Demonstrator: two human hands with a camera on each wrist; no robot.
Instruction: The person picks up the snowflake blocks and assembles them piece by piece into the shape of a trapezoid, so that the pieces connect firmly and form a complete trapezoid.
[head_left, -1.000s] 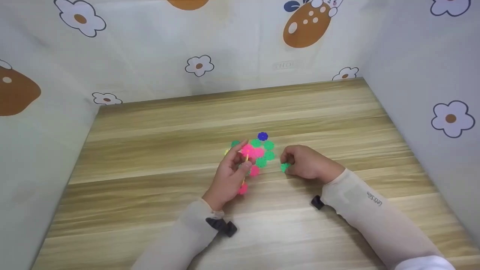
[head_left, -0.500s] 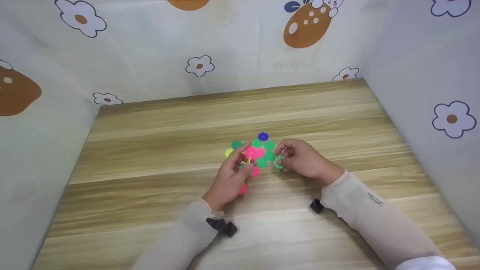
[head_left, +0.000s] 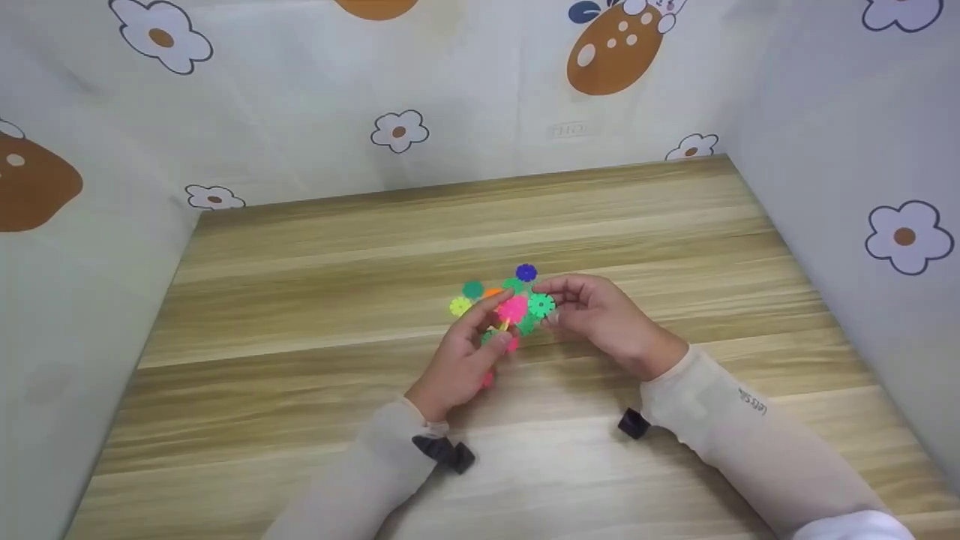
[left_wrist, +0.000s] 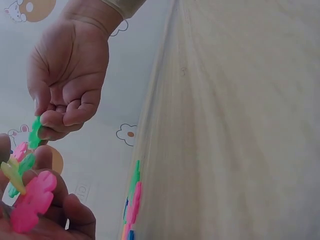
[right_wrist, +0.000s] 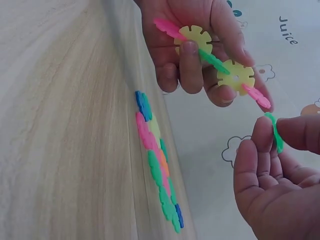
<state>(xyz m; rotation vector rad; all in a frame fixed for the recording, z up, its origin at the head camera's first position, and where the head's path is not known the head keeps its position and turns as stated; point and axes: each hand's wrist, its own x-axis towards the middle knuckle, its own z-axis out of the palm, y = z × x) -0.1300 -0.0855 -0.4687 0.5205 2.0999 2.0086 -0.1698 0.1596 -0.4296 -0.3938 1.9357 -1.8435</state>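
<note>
My left hand [head_left: 457,352] holds a chain of interlocked notched plastic discs above the table. In the right wrist view the chain alternates pink, yellow, green, yellow and pink, with the left fingers curled round its yellow discs [right_wrist: 235,77]. My right hand [head_left: 611,322] pinches a single green notched disc [head_left: 541,305] between thumb and fingers. That green disc [right_wrist: 274,131] stands close to the chain's pink end disc [right_wrist: 257,96], with a small gap between them. From the left wrist, the chain's other pink disc [left_wrist: 35,200] shows near the palm.
Loose discs lie in a flat cluster under the hands, among them a blue disc [head_left: 526,272], a yellow disc [head_left: 459,306] and a teal disc [head_left: 472,289]. The wood-grain table [head_left: 337,300] meets a patterned wall [head_left: 465,90] at the back.
My right hand has lifted the green disc and moved left with it, up to the chain. The left hand has stayed nearly in place, turning the chain's pink end slightly rightward.
</note>
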